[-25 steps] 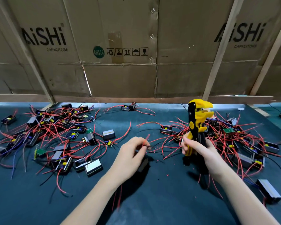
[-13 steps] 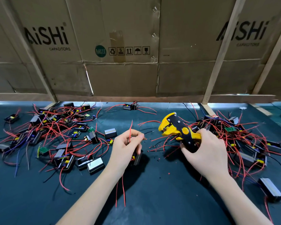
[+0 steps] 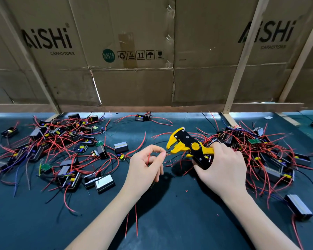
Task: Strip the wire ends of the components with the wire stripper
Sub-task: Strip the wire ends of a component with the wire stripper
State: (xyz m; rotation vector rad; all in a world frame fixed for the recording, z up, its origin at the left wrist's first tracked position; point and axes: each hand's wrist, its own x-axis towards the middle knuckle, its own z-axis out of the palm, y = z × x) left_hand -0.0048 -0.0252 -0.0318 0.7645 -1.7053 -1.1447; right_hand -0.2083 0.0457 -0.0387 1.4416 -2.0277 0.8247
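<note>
Red-wired components [image 3: 61, 147] lie tangled in a pile on the left of the dark desk [image 3: 170, 213]. Near the middle, the left hand [image 3: 145, 170] pinches a red wire [image 3: 148, 158] between thumb and forefinger, its end pointing at the stripper's mouth. Just right of it, the right hand [image 3: 222, 168] grips the handles of the yellow-and-black wire stripper [image 3: 188, 146], raised above the desk, jaws facing left. Another heap of components [image 3: 271, 152] lies on the right.

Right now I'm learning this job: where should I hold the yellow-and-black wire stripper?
Grip the yellow-and-black wire stripper by its rear handles, coming from the right as the right hand does. Its toothed head points left toward the wire end pinched by the left hand, so that end must stay clear.
</note>
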